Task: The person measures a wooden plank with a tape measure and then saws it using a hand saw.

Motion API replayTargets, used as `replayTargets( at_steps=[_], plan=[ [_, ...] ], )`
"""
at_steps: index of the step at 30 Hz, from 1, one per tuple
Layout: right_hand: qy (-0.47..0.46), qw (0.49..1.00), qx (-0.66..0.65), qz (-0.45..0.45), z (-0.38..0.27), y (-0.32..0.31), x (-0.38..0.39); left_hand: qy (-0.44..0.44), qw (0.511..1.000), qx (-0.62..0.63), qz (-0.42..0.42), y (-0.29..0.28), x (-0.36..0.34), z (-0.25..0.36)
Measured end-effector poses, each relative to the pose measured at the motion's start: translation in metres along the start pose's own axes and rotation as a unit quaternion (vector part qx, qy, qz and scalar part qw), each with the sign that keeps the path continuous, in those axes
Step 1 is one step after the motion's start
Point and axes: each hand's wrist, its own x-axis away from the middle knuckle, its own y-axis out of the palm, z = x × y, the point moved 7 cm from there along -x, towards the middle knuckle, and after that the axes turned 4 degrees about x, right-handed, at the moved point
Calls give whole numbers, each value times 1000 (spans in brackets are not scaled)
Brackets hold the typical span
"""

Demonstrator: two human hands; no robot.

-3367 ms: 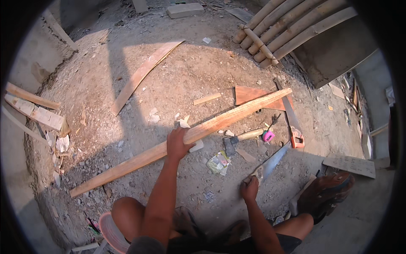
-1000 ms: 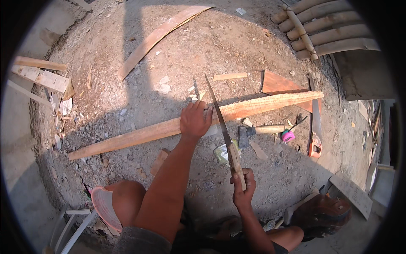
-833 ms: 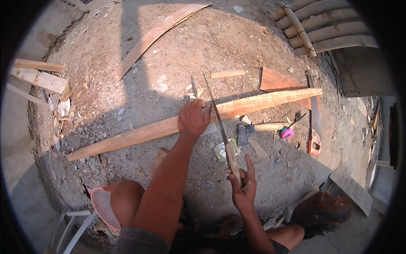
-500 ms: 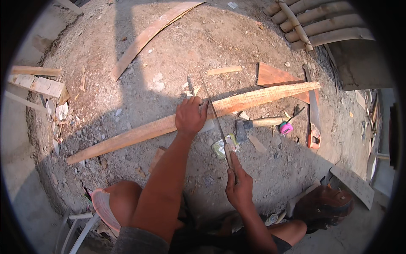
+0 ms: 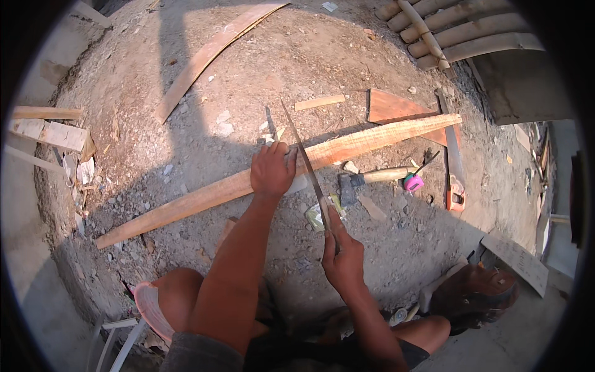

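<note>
One long plank (image 5: 235, 186) lies slantwise on the dirt ground (image 5: 297, 62), from near left up to far right, and I judge the sawing barely begun: I see no kerf opened and no piece parted, so nearly the whole cut looks left to do. My left hand (image 5: 271, 170) presses flat on the plank's middle, fingers together and curled over its far edge. My right hand (image 5: 343, 257) is clamped around the handle of a handsaw (image 5: 308, 167), whose blade runs up and away, crossing the plank just right of the left hand.

Counting what lies about: two saws, the one I hold and a second saw (image 5: 454, 167) with an orange handle lying to the right; one hammer (image 5: 372, 178) just beyond the plank's near side; one pink tape measure (image 5: 413, 182) beside it; one curved board (image 5: 211, 56) far left; one reddish triangular offcut (image 5: 393, 108); four poles (image 5: 458, 31) stacked far right.
</note>
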Motion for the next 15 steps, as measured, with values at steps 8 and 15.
replayTargets(
  at_steps=[8, 15],
  plan=[
    [-18, 999, -12, 31, 17, -6, 17, 10, 1000, 4, 21, 3, -7, 13],
    [-60, 996, -7, 66, 30, 7, 36, 17, 1000, 8, 16, -3, -5, 9]
  ],
)
